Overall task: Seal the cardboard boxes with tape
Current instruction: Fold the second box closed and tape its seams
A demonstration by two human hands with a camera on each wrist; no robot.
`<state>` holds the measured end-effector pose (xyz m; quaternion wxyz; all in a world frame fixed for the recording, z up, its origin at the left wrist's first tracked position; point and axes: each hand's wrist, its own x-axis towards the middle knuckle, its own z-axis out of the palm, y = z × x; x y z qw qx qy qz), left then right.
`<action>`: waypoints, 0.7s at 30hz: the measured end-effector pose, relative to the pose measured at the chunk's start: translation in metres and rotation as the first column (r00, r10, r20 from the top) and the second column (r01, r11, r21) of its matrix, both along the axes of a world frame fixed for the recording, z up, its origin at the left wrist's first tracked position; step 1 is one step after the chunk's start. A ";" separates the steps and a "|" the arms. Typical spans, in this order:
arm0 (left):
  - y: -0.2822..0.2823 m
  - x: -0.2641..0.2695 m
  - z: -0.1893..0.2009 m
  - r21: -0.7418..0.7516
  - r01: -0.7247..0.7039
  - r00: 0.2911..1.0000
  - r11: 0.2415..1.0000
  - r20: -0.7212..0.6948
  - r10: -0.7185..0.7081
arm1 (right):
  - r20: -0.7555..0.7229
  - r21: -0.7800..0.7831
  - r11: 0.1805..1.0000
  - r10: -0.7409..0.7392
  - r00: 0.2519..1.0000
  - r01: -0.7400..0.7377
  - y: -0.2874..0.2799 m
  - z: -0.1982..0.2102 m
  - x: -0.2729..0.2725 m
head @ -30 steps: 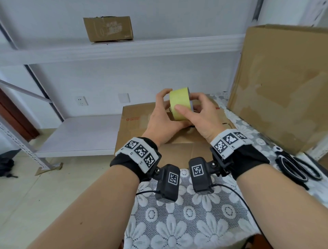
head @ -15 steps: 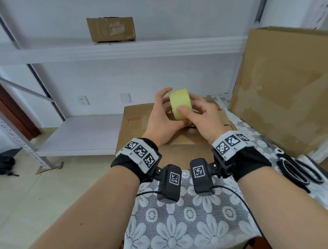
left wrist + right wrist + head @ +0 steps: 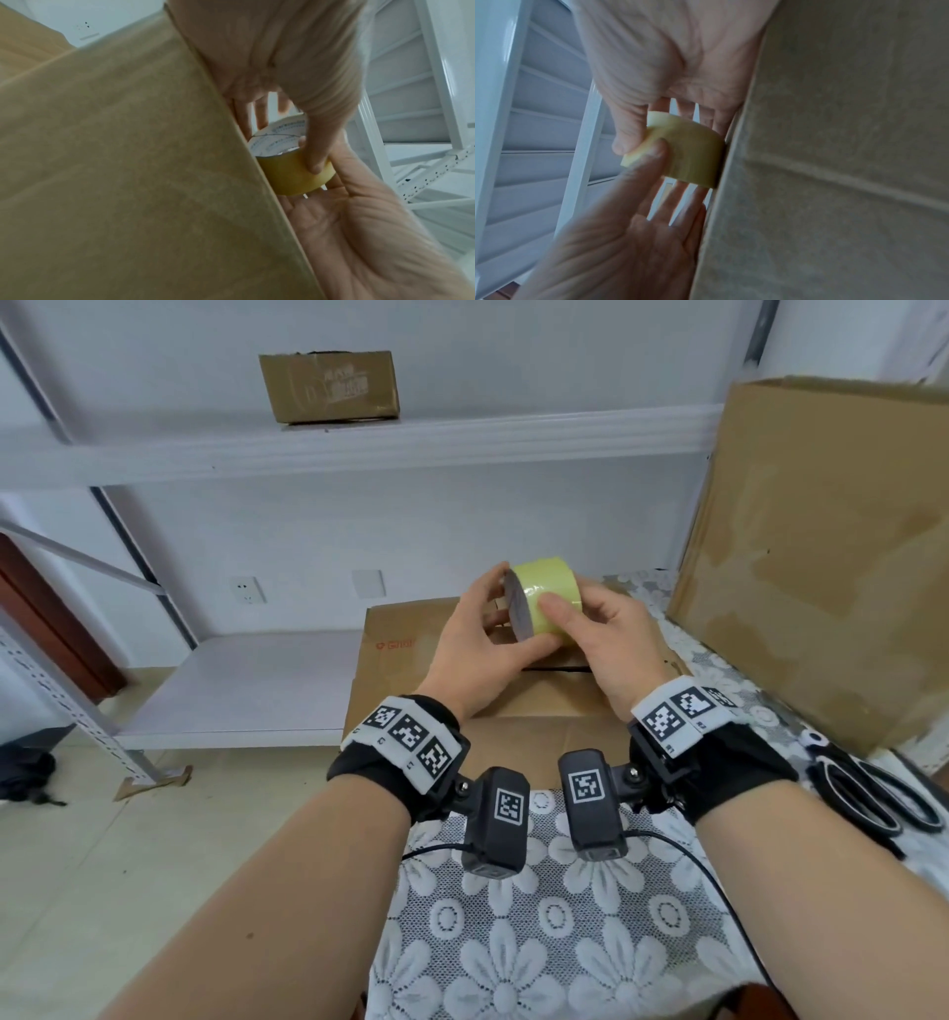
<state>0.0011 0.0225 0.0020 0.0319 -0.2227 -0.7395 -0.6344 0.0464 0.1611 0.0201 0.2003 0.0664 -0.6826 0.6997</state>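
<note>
No tape on the box (image 3: 411, 654) yet; its flaps look unsealed. Both hands, left (image 3: 475, 649) and right (image 3: 608, 642), grip the tape roll (image 3: 547, 603), thumbs on its band. End still to find; sealing all ahead.

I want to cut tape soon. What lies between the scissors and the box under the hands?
In the head view, only bare lace tablecloth lies between the scissors and the flat cardboard box; the right hand hovers above it.

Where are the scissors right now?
In the head view, the scissors lie on the lace cloth at the far right, beside the right forearm and below the big upright box.
</note>
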 end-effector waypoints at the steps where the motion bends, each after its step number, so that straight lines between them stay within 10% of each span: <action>1: 0.000 0.000 0.000 -0.003 -0.008 1.000 1.000 -0.015 0.008 | 0.003 0.010 1.000 -0.010 1.000 0.010 0.001 -0.001 0.000; 21: 0.002 0.000 -0.004 0.057 -0.044 0.998 0.997 -0.048 0.047 | 0.099 0.053 0.996 0.060 0.993 -0.065 0.000 -0.003 0.000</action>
